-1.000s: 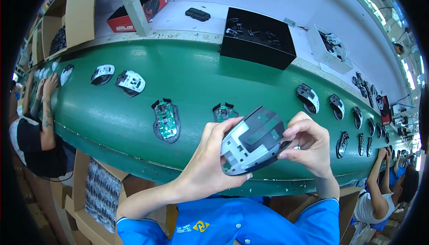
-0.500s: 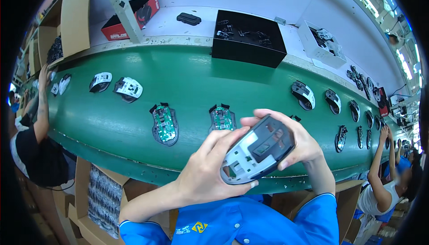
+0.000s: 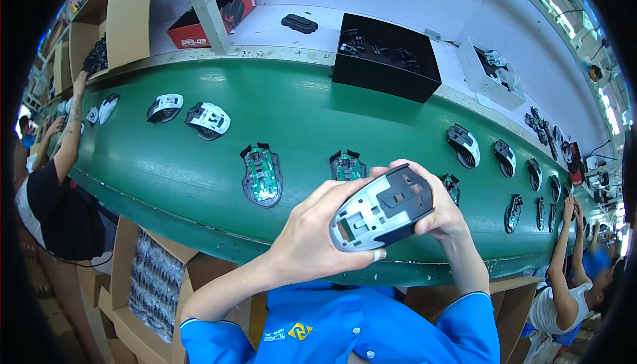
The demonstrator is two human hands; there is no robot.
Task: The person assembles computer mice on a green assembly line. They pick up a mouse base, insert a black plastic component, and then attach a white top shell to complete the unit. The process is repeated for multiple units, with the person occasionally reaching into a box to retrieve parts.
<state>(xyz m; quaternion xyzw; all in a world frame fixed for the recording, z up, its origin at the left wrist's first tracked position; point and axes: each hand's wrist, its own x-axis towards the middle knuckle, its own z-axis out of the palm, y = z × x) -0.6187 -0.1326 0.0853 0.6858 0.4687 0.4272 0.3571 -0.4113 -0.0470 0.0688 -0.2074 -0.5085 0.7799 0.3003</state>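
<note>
Over the near edge of the green conveyor, I hold a white and black computer mouse shell (image 3: 388,208) in both hands, its surface with several cut-outs turned up. My left hand (image 3: 302,234) is closed on the white end, thumb along the lower edge. My right hand (image 3: 446,215) grips the dark end from the other side. Just beyond my hands, partly covered by them, lies a mouse base with a green circuit board (image 3: 346,167). Another base with a circuit board (image 3: 263,175) sits to its left, and one more (image 3: 451,188) shows behind my right hand.
White and black mouse shells (image 3: 208,120) stand to the left, others (image 3: 463,146) to the right. Along the back shelf are a black box (image 3: 385,75) of small parts and a white box (image 3: 488,78). Co-workers' arms (image 3: 70,132) reach in at both sides. Cardboard boxes (image 3: 123,291) stand below.
The mouse shell has been tilted so more of its cut-out surface faces up, and both hands have turned with it. The whole view has shifted a little, with the belt's contents now further right.
</note>
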